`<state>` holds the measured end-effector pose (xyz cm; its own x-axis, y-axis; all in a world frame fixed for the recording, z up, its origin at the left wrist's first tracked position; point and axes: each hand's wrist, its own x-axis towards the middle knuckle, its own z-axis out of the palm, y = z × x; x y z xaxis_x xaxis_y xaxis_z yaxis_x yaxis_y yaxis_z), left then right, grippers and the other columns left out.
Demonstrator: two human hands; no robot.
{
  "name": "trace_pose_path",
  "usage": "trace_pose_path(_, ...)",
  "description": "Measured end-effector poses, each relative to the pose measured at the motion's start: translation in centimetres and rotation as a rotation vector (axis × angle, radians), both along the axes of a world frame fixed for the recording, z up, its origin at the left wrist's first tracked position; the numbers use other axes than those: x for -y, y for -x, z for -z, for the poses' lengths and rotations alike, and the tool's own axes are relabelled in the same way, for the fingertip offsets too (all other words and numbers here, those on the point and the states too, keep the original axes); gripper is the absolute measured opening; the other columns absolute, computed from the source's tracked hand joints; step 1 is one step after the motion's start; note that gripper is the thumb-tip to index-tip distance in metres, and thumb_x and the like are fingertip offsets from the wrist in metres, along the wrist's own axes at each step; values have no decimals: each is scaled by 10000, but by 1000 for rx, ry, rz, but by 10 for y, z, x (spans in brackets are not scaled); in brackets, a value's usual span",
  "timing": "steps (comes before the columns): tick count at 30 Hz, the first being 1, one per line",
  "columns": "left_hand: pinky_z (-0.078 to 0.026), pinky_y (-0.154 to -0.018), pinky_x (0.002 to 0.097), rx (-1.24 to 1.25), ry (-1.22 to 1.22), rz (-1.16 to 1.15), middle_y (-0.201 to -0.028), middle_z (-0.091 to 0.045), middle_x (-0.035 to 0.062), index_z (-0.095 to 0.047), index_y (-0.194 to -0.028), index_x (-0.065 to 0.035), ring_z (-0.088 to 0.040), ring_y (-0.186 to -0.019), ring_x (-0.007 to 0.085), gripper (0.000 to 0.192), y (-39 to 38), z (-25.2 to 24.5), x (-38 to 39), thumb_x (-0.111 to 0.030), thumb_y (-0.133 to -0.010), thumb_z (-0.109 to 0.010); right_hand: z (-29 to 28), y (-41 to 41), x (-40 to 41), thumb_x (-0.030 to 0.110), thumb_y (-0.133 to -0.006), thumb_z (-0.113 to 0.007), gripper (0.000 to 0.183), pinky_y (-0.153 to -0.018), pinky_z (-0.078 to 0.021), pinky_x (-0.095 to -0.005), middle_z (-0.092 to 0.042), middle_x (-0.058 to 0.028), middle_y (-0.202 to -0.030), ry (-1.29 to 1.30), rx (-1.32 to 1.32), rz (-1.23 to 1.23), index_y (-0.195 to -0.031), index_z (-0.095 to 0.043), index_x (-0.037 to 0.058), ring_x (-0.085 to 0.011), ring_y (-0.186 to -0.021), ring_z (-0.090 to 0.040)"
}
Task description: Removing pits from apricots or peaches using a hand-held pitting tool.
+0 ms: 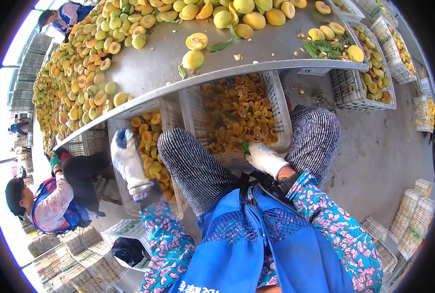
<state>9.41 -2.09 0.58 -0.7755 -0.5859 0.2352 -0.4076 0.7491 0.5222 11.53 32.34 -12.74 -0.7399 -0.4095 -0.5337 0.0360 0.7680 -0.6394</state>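
Observation:
My left hand (126,157), in a white glove with blue on its fingers, hovers over the left plastic crate (123,199). Its fingers are curled and slightly blurred; whether anything is between them is unclear. Orange-yellow stone fruit halves (151,146) fill that crate. My right hand (266,158), gloved in white, is closed around a small green object (246,148), mostly hidden by the glove. It is at the near rim of the middle plastic crate (280,106), between my knees. That crate holds many thin brownish fruit scraps (239,113).
A metal table (159,62) crosses in front, bearing heaped yellow-green stone fruit (82,73), loose halves, leaves (220,45) and kernels. Fruit-filled crates (374,73) stand on the right. On the left sits a co-worker (56,205), near stacked crates (82,256).

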Motion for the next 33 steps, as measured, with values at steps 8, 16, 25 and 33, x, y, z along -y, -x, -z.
trace_pose_path(8, -484, -870, 397, 125, 249, 517, -1058, -650, 172, -625, -1076, -10, -618, -1025, 317, 525, 168, -8, -116, -449, -801, -716, 25, -5, -4, 267, -899, -509, 369, -769, -468, -531, -617, -319, -898, 132, -186, -133, -1019, -508, -81, -473, -887, -608)
trace_pose_path(16, -521, -783, 378, 34, -57, 522, -893, -706, 159, -653, -1066, 2, -675, -922, 304, 481, 184, 8, -110, -403, -815, -721, -16, 7, -6, 221, -878, -576, 317, -727, -490, -499, -626, -298, -851, 113, -93, 135, -983, -516, -72, -455, -849, -627)
trace_pose_path(25, -581, -772, 377, -212, -2171, 566, -1265, -557, 187, -454, -1337, -2, -602, -1076, 332, 580, 34, -2, -112, -432, -952, -524, -107, 36, 9, 293, -930, -599, 228, -438, -364, -244, -502, 28, -660, 608, -26, 427, -956, -531, 77, -52, -506, -440)
trace_pose_path(33, -507, -931, 395, -283, -1741, 529, -1222, -567, 213, -430, -1334, 40, -598, -1070, 278, 612, 5, 16, -143, -441, -958, -474, -142, 17, 49, 241, -904, -576, 284, -684, -476, -505, -623, -262, -799, 407, -367, 108, -969, -475, -16, -454, -810, -619)
